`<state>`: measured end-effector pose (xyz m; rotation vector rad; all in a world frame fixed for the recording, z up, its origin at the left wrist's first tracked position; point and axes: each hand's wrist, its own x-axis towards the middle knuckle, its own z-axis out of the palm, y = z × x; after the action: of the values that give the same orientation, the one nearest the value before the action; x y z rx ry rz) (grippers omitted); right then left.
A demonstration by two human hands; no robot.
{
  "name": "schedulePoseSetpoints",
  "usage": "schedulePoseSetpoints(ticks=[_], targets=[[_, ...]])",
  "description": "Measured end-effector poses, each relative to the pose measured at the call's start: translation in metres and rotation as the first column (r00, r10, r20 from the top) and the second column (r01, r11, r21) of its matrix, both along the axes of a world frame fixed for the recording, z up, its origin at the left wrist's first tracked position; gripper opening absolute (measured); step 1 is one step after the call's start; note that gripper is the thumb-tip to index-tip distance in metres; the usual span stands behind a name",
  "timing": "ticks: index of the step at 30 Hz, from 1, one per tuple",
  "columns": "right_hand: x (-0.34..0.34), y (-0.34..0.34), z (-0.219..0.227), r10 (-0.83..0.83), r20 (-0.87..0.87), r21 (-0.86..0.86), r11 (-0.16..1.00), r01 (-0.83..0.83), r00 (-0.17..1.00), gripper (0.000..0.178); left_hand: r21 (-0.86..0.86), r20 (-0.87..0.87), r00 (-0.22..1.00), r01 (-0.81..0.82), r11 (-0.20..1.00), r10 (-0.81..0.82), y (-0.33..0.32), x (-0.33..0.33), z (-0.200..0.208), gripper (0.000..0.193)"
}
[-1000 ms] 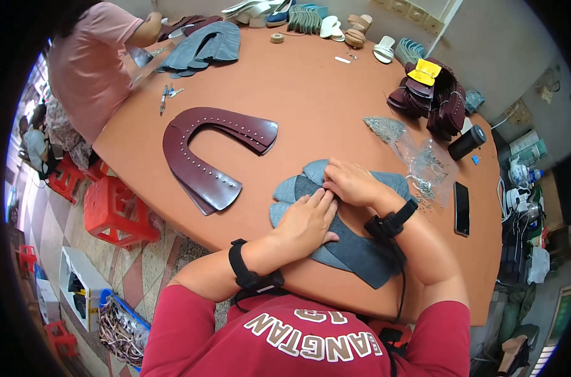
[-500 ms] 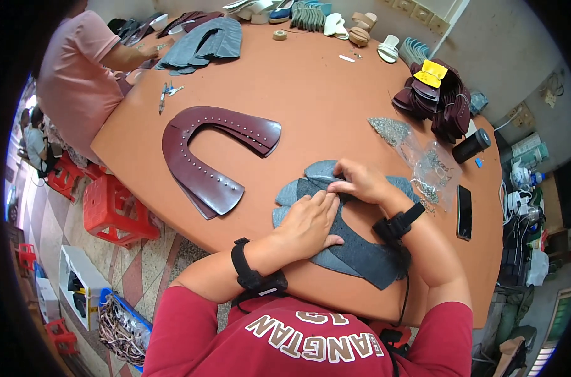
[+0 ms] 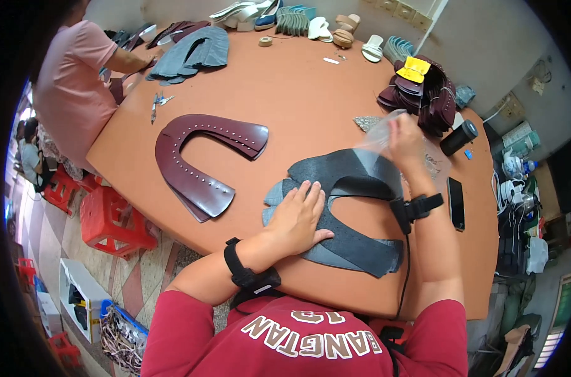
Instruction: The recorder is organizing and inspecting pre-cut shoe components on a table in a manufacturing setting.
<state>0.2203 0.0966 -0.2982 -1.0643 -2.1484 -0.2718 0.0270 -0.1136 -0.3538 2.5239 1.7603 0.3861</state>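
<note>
A: Where's our workpiece?

B: We've got the stack of dark grey U-shaped leather pieces (image 3: 351, 207) at 6 o'clock on the orange table (image 3: 304, 100), near the edge closest to us. Our left hand (image 3: 298, 217) lies flat on its left arm, fingers spread wide, pressing down.

A: Right hand?

B: Our right hand (image 3: 404, 135) is up at 1 o'clock from the stack, fingers pinched on a clear plastic bag (image 3: 380, 135), lifted over the stack's top edge.

A: Around it?

B: Maroon U-shaped pieces (image 3: 197, 160) at 9 o'clock, apart from ours. Black phone (image 3: 455, 202) at 3. Black bottle (image 3: 459, 137) at 2. Another person in a pink shirt (image 3: 72, 75) works at 10 o'clock, by grey pieces (image 3: 194, 53).
</note>
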Motion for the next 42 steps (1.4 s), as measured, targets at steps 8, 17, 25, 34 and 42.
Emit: schedulePoseSetpoints(ticks=[8,17,25,34,42], targets=[[0.158,0.012,0.078,-0.294,-0.227,0.228,0.911,0.344,0.929,0.024,-0.035,-0.03,1.0,-0.005,0.999,0.003,0.0,-0.002,0.004,0.082],[0.426,-0.043,0.086,-0.737,-0.236,0.122,0.624,0.772,0.633,0.028,-0.089,-0.039,0.999,-0.029,0.996,0.025,0.004,-0.007,0.02,0.081],[0.485,-0.046,0.001,-0.694,-0.144,-0.497,0.667,0.554,0.706,0.032,-0.136,-0.091,0.986,0.129,0.982,-0.142,0.016,-0.008,0.044,0.073],[0.404,-0.075,-0.012,-0.827,0.224,-0.412,0.4,0.819,0.516,0.036,-0.244,0.083,0.947,0.321,0.915,-0.31,0.025,0.001,0.047,0.06],[0.452,-0.051,-0.028,-0.777,-0.364,-0.776,0.558,0.294,0.514,0.026,-0.134,0.081,0.949,0.314,0.94,-0.305,0.033,-0.002,0.048,0.032]])
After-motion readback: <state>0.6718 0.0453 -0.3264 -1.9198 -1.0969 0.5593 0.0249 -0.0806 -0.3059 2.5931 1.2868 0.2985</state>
